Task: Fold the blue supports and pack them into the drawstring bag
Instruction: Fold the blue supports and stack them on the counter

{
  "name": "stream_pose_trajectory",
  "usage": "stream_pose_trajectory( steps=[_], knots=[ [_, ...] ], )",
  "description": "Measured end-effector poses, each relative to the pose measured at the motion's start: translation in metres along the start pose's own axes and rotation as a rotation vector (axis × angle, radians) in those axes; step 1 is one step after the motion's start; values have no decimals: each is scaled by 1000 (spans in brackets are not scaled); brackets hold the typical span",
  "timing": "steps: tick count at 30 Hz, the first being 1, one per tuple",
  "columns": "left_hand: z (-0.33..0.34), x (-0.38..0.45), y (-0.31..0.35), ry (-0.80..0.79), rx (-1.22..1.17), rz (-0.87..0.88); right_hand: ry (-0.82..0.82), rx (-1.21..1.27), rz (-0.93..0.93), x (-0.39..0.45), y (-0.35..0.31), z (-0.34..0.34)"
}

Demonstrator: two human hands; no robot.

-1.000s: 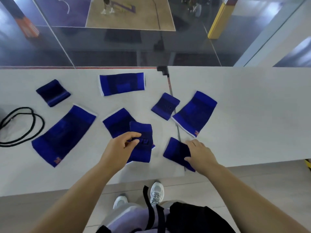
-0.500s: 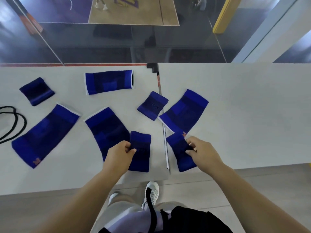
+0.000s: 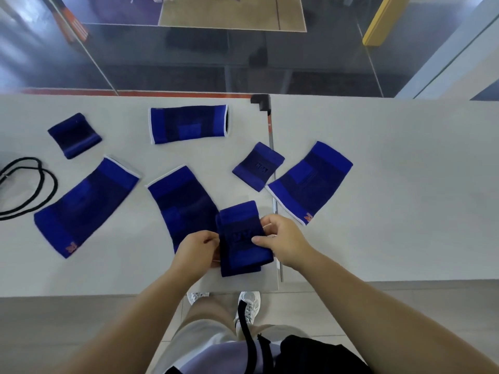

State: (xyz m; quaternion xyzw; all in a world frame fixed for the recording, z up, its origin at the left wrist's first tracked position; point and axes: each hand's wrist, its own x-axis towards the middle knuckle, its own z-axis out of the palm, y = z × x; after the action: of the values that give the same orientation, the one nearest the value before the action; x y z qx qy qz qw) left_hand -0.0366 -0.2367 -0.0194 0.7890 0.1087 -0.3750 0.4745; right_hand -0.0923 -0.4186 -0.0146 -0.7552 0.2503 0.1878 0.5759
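Observation:
Two small blue supports (image 3: 240, 238) lie stacked near the front edge of the white table (image 3: 391, 184). My left hand (image 3: 195, 252) grips the stack's left side and my right hand (image 3: 283, 242) pinches its right side. Several other blue supports lie flat around them: a long one (image 3: 183, 206) just left of the stack, a long one (image 3: 81, 209) further left, one (image 3: 310, 182) at the right, a small one (image 3: 258, 166), one (image 3: 189, 124) at the back and a small one (image 3: 74, 134) at the far left.
A black cord (image 3: 29, 187) loops at the left edge of the table. A seam (image 3: 272, 163) runs between the two tabletops, beside my hands. A black bag (image 3: 310, 354) hangs at my waist. Glass (image 3: 189, 58) stands behind the table.
My right hand has carried its small support leftward onto the one under my left hand. Both hands now hold the two together.

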Motion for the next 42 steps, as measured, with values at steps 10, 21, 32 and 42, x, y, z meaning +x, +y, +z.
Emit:
stream_pose_trajectory(
  steps=[10, 21, 32, 42],
  knots=[
    [4, 8, -6, 18, 209, 56, -5, -314, -12, 10, 8, 21],
    [0, -3, -4, -67, 135, 138, -50, -219, -5, 10, 9, 15],
    [2, -18, 29, -13, -153, 227, 83, 211, -37, -9, -13, -14],
    [15, -17, 48, -6, 361, 423, 126, -355, -240, -18, -21, -32]
  ],
)
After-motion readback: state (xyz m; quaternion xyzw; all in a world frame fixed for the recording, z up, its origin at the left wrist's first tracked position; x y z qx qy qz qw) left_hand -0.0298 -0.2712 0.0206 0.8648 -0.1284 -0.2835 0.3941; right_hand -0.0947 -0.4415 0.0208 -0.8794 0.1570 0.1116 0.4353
